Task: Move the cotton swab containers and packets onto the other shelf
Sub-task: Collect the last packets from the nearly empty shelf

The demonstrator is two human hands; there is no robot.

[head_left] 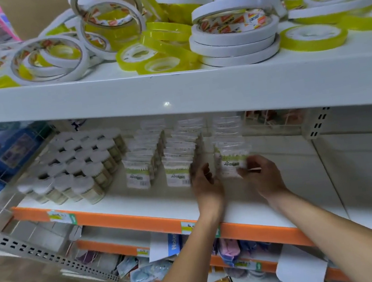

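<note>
Several white-capped cotton swab containers [81, 165] stand in rows at the left of the middle shelf [156, 207]. To their right stand three rows of clear cotton swab packets with green bands, the left row [138, 175], the middle row [177, 173] and the right row [231, 158]. My left hand [206, 181] is beside the left edge of the front packet of the right row, fingers loosely bent. My right hand [260, 173] pinches that packet's right lower edge.
The top shelf [173, 90] holds many rolls of white and yellow tape [235, 38]. Blue packs [2, 152] sit at the far left behind a clear divider. Lower shelves [246, 273] hold mixed small goods and paper tags. Bare shelf surface lies right of the packets.
</note>
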